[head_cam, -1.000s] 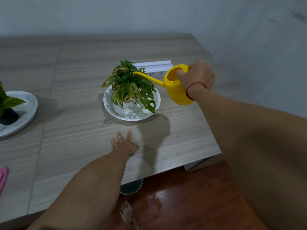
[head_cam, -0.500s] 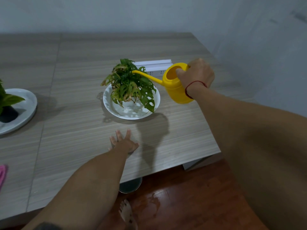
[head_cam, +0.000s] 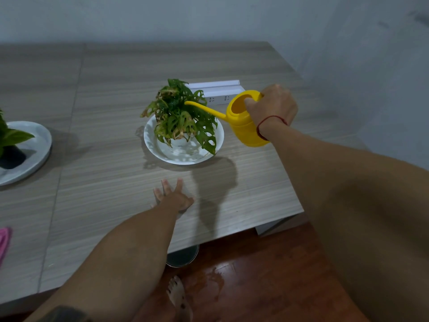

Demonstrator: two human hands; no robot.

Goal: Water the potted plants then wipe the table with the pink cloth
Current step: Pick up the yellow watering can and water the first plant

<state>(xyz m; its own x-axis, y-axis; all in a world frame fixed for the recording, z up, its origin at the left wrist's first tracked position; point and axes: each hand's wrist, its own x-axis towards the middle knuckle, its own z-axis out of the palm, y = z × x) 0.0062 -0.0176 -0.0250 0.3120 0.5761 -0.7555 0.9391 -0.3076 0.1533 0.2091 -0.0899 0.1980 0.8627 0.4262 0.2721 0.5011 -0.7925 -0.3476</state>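
Two potted plants (head_cam: 180, 117) (head_cam: 10, 138), one watering can (head_cam: 243, 124), one cloth (head_cam: 4, 240).

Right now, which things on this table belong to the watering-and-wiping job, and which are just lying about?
Job: yellow watering can, gripped by the right hand; potted plant in the white dish; second potted plant at the left edge; pink cloth; table.
Lying about: white power strip; white box behind it.

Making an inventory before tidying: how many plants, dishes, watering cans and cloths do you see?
Plants: 2
Dishes: 2
Watering can: 1
Cloth: 1
Total: 6
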